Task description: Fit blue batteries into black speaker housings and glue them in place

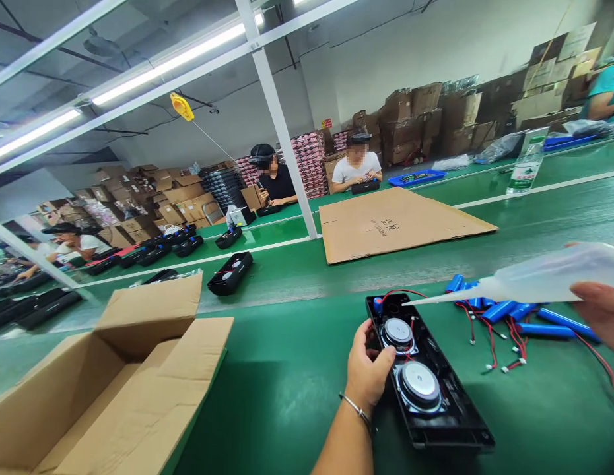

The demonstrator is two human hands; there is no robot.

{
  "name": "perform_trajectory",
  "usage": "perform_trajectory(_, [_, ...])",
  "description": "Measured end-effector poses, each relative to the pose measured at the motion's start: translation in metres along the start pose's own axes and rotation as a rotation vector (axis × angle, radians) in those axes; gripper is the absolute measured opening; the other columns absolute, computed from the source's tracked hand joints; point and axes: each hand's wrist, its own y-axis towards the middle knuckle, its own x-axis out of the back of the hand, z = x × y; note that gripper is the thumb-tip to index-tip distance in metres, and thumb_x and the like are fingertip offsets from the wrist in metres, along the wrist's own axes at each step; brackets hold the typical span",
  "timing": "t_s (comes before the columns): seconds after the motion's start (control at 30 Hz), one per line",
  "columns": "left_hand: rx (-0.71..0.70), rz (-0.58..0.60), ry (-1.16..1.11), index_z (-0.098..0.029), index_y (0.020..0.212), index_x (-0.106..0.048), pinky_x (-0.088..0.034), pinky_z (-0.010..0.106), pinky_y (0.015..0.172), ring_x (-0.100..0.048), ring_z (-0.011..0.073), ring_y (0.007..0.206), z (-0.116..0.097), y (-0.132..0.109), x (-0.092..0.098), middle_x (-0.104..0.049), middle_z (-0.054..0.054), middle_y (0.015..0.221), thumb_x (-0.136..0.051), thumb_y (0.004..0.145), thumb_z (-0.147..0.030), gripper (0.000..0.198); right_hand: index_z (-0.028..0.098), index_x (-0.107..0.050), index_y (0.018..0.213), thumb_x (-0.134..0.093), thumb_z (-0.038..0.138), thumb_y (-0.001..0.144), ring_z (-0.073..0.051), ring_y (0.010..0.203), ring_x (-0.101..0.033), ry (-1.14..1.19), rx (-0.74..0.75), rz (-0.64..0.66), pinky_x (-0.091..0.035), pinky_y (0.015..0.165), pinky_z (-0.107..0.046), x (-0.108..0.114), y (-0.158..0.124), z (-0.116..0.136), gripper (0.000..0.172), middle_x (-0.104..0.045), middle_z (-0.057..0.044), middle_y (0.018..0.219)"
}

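- Two round silver drivers are seen in the black speaker housing (428, 379), laid flat on the green worktop (287, 382).
- Its left edge is clasped by the left hand (367, 371).
- A translucent squeeze bottle (545, 277) is pinched by the right hand (601, 313), nozzle at the housing's far end.
- Blue batteries (505, 310) are scattered just beyond.

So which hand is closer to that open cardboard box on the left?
Left. The left hand grips the black speaker housing mid-table, apart from the cardboard box. The right hand is at the far right edge, holding a translucent squeeze bottle.
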Motion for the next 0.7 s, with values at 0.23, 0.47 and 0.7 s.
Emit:
perform_trajectory(0.23, [0.041,-0.052,-0.222,-0.017,0.113,-0.057,-0.039,0.037,0.097,-0.053,0.0247,0.107,0.000,0.001,-0.003,-0.061,0.010,0.111,-0.066,0.066,-0.027,0.049,0.027,-0.048,0.110,-0.068,0.039,0.069,-0.023,0.098,-0.058,0.118,0.062,0.180,-0.055,0.072,-0.029,-0.071,-0.011,0.042,0.048,-0.057,-0.010,0.113])
perform_trajectory(0.47, [0.119,-0.076,-0.189,-0.019,0.116,-0.055,-0.043,0.034,0.090,-0.058,0.0214,0.096,0.000,0.001,-0.007,-0.062,0.007,0.106,-0.066,0.064,-0.025,0.054,0.024,-0.038,0.116,-0.062,0.040,0.074,-0.018,0.095,-0.059,-0.145,0.385,0.367,-0.054,0.077,-0.027,-0.093,-0.018,0.050,0.050,-0.059,-0.008,0.108])
perform_trajectory(0.7, [0.095,-0.072,-0.155,-0.018,0.118,-0.053,-0.041,0.035,0.093,-0.056,0.0230,0.101,0.000,0.000,-0.007,-0.060,0.010,0.111,-0.064,0.065,-0.024,0.055,0.027,-0.040,0.116,-0.059,0.048,0.076,-0.017,0.097,-0.057,-0.359,0.494,0.392,-0.051,0.080,-0.030,-0.108,-0.015,0.047,0.049,-0.059,-0.003,0.109])
